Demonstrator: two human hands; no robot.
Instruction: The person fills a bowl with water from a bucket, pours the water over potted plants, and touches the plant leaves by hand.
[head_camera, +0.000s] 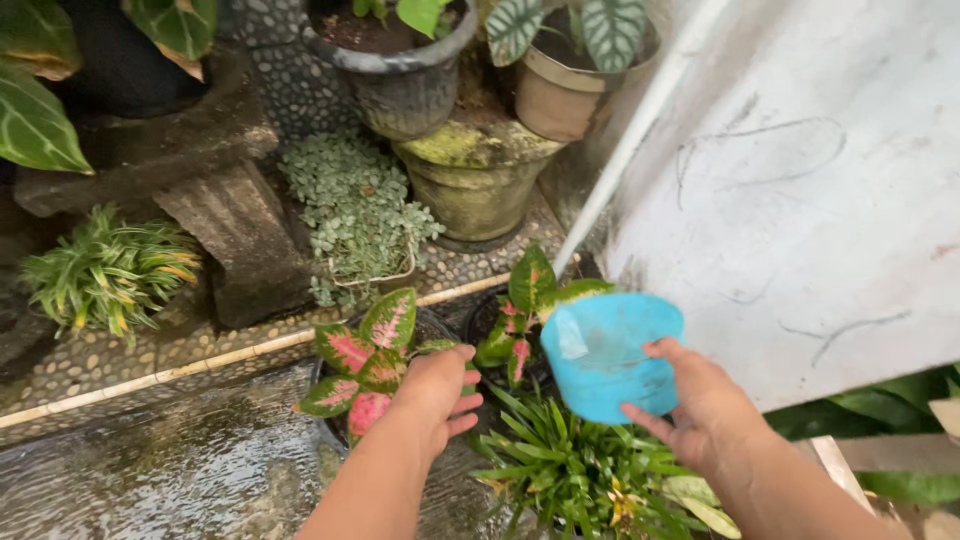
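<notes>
Watering potted plants, mid-pour by the look of it. Right hand (705, 410), fingers curled around a tilted blue plastic scoop (610, 355) above a green grassy plant (570, 470). Left hand (435, 395), fingers bunched loosely, touching pink-and-green leaves (365, 355) beside it. Next likely needed: a steady tilt over the soil.

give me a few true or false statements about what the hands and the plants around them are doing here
1. The right hand holds a blue plastic container. True.
2. The left hand holds a pair of scissors. False: it holds no tool and rests on the pink-and-green leafed plant.
3. The blue plastic container is tipped on its side. True.
4. The mossy pot stands between the two hands. False: it stands further away, beside the dark grey pot.
5. A grassy green plant grows below the right hand. True.
6. The wall on the right is red brick. False: it is white and scuffed.
</notes>
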